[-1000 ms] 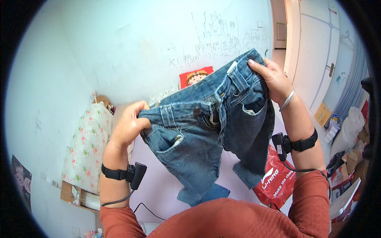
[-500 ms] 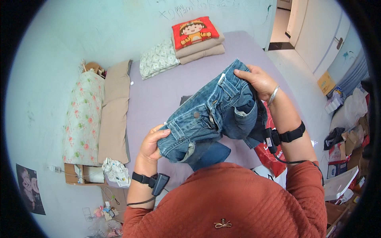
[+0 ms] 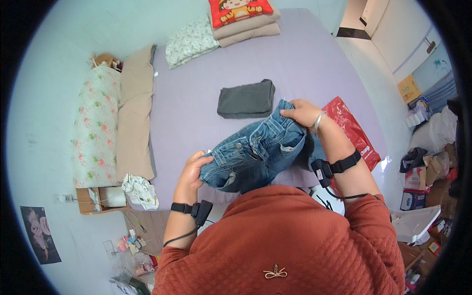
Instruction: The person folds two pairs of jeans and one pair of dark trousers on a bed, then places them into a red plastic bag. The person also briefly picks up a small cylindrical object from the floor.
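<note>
A pair of blue jeans [image 3: 250, 150] hangs between my two hands, waistband up, its legs dropping toward my body and partly hidden by my red top. My left hand [image 3: 193, 169] pinches the left end of the waistband, thumb on top. At the other end, my right hand [image 3: 302, 113] grips the waistband with the thumb over the denim. Just beyond the jeans, a folded dark grey garment [image 3: 246, 100] lies on the bed's lilac sheet [image 3: 191, 113].
To the right on the bed rests a red plastic bag [image 3: 350, 129]. Pillows and folded bedding [image 3: 248, 30] lie at the far end, with a beige folded quilt [image 3: 136, 113] along the left. Boxes and bags [image 3: 425, 167] crowd the right side.
My hands have lowered the jeans toward me and drawn slightly closer together. The folded grey garment and more of the red bag now show.
</note>
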{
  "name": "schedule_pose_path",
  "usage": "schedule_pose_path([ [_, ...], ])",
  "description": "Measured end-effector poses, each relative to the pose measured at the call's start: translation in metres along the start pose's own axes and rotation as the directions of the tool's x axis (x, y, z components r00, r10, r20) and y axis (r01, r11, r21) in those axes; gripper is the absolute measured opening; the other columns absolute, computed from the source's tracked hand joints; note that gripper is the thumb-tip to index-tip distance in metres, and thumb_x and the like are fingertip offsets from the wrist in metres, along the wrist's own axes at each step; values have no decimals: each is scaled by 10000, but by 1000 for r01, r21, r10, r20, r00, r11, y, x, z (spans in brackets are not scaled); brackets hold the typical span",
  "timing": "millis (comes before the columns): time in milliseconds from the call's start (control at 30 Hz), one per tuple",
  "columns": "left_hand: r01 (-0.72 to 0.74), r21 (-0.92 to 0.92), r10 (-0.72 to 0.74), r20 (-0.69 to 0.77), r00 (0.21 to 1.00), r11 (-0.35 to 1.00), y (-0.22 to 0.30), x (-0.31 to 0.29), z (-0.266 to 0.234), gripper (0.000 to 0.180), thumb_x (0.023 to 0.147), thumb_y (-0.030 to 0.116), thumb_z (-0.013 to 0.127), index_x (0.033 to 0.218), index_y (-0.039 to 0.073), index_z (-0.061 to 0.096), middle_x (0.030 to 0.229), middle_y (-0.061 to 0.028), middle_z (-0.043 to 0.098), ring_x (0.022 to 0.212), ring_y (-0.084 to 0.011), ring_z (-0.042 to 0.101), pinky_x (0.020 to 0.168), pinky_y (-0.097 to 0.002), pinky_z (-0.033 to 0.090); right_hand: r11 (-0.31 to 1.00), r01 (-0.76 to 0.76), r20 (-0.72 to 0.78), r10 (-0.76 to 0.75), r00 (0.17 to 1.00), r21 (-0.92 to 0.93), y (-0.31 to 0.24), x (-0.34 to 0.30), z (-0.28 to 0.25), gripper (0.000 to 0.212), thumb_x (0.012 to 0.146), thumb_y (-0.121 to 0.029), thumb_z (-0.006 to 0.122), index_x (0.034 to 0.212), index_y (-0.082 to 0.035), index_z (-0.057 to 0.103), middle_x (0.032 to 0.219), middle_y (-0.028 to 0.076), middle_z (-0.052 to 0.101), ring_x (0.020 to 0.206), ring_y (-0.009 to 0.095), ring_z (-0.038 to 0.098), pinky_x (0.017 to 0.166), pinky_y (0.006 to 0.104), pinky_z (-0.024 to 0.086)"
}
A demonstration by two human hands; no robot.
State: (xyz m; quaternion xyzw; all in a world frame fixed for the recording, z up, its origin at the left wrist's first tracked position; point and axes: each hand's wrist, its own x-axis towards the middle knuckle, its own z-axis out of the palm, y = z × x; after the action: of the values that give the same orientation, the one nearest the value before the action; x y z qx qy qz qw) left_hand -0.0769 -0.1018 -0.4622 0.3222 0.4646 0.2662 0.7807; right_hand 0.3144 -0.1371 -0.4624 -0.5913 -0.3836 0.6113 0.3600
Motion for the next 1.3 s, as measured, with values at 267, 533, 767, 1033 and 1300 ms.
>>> schedule_pose_path([
  [267,150,522,-67,-174,982,840,-101,81,-37,133,839,119,706,792,58,598,737,-22,600,687,-126,563,606,-302,449,715,-254,-384,-21,923,-651,115,48,8,513,837,-400,680,1077,53,680,1107,288,666,1072,425,630,938,427,492],
  [533,196,931,181,-259,949,306,-182,128,-70,247,817,221,715,936,36,601,940,-176,644,929,-392,602,803,-464,480,751,-95,-392,-228,891,-653,185,55,53,331,851,-175,667,1142,-20,636,1065,223,655,991,395,643,882,453,517],
  [767,-227,959,493,117,862,171,-183,142,-54,320,781,62,700,1088,55,611,1115,-172,597,1081,-385,549,918,-460,461,808,-107,-238,-42,970,-580,207,80,116,293,845,-211,693,1072,-35,637,1034,200,654,994,384,635,859,453,521],
  [1033,-51,962,306,-34,951,267,-209,172,-18,367,739,140,791,1054,60,621,1044,-177,592,1026,-412,554,890,-478,470,641,-291,-315,81,946,-710,214,139,158,415,832,-358,705,1112,-62,628,1123,182,646,1055,369,629,887,446,523],
  [1300,152,857,-6,-172,985,492,-204,186,-22,329,825,295,754,843,9,592,712,-106,584,705,-255,562,679,-407,451,827,-411,-303,308,902,-383,249,150,113,224,840,-194,707,993,-38,654,809,85,672,683,192,662,641,326,546],
])
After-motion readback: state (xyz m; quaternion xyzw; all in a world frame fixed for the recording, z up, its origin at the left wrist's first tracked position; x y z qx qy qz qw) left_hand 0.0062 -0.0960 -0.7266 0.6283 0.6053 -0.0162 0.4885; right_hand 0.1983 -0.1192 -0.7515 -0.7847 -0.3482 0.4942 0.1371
